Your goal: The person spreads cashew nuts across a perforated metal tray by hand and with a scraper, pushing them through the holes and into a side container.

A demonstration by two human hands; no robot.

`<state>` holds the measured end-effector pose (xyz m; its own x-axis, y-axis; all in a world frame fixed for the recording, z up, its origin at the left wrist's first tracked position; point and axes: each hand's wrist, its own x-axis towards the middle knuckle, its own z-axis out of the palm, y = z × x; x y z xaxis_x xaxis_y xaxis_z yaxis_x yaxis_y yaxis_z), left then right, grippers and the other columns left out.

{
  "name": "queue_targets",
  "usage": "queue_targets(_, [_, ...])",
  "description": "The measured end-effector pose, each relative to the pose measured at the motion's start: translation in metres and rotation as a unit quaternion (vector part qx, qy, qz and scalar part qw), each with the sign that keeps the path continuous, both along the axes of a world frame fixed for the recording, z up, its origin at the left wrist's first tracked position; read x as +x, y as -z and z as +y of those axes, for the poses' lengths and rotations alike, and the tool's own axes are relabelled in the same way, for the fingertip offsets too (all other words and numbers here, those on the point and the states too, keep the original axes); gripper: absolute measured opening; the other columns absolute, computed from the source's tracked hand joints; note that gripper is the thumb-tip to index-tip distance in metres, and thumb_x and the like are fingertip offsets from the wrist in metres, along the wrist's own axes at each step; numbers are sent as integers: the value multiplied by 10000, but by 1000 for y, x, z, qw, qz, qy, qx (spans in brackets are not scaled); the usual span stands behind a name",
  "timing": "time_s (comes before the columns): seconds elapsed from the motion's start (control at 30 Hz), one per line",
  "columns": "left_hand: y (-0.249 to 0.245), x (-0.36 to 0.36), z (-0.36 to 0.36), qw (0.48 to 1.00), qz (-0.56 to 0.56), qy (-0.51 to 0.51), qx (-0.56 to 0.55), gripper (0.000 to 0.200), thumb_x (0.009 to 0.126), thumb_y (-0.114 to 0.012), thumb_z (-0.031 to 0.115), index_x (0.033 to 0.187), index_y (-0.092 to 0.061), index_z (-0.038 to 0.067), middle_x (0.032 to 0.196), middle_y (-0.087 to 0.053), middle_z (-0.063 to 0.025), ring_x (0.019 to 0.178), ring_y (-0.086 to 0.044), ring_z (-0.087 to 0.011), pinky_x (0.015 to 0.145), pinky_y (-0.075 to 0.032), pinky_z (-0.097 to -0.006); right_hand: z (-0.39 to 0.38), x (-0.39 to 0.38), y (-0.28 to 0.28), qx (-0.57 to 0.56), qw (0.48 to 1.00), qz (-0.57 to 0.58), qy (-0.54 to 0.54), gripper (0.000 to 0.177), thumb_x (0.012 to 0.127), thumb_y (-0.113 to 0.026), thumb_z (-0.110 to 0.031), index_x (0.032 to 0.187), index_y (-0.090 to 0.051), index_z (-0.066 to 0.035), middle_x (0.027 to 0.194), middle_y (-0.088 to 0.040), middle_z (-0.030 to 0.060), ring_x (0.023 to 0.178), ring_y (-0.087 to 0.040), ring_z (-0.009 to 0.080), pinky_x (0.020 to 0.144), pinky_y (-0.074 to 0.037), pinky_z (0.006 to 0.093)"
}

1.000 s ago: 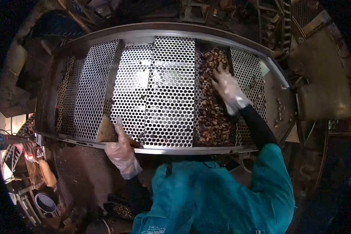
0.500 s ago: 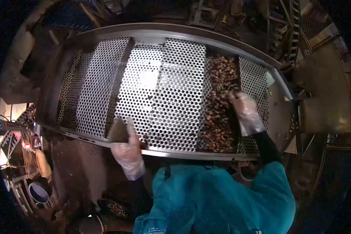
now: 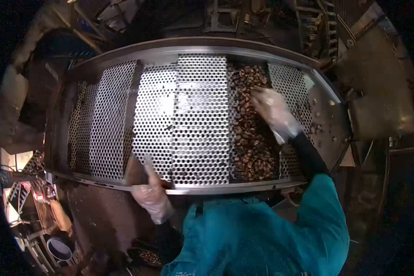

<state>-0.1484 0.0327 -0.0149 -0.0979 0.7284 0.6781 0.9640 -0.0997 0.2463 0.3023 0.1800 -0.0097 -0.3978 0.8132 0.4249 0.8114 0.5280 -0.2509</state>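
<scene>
My left hand (image 3: 152, 201), in a clear plastic glove, is closed on a flat brownish piece (image 3: 135, 172) at the near edge of a metal machine bed. One finger points up along the perforated metal plate (image 3: 154, 124). My right hand (image 3: 276, 112), gloved the same way, is over a trough of brown nut-like pieces (image 3: 253, 158). Its fingers stretch out to the left above or against the pieces, slightly blurred; nothing shows in them. Another perforated plate (image 3: 201, 119) lies just left of the trough.
The bed's metal rim (image 3: 202, 189) runs in front of my body. More perforated plates lie at the left and right of it. A few pieces are scattered on the right end panel (image 3: 329, 126). A round container (image 3: 60, 247) stands low at the left.
The view has shifted, so the bed sits a little lower and further left. My right hand has moved up along the trough and its fingers have straightened. My left hand keeps its hold.
</scene>
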Motion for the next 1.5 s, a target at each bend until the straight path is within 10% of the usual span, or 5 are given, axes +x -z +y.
queue_targets(0.37, [-62,46,-2,938,-295,-98,-155,275,926,-785,192,878,-776,-78,764,-762,-144,627,-736,-214,547,-541,-302,71,-2,175,28,980,115,-163,154,1017,-590,-200,1021,-638,-54,872,-632,140,795,-635,266,719,-557,407])
queue_targets(0.53, [19,23,-18,996,-38,-70,-35,235,940,-750,173,1114,-634,67,800,-731,-118,585,-625,-172,521,-515,-254,-12,124,258,262,889,-327,185,293,1026,-572,-335,1009,-649,-52,851,-625,116,788,-632,233,747,-544,347])
queue_targets(1.03, [12,10,-15,976,204,-75,-35,827,994,-611,84,1647,-164,321,938,-738,-39,492,-420,-13,389,-381,-174,-77,-19,-9,-243,897,-367,46,652,1006,-573,-485,1537,-400,-148,1653,-309,141,1387,-500,333,1207,-383,511])
queue_targets(1.17, [25,-4,-25,951,264,-147,-73,690,938,-731,178,1515,-362,253,860,-707,-20,464,-422,-49,373,-357,-215,-21,4,117,-226,933,267,84,516,1008,-566,-405,1413,-502,-93,1460,-423,158,1223,-581,314,1076,-466,460])
queue_targets(1.5, [-1,15,-16,982,168,-87,-8,647,981,-722,305,1561,-435,303,533,-323,94,422,-321,-63,368,-357,-210,4,-36,38,-275,950,4,149,217,1029,-571,-173,886,-623,-18,841,-625,158,743,-638,268,637,-515,394])
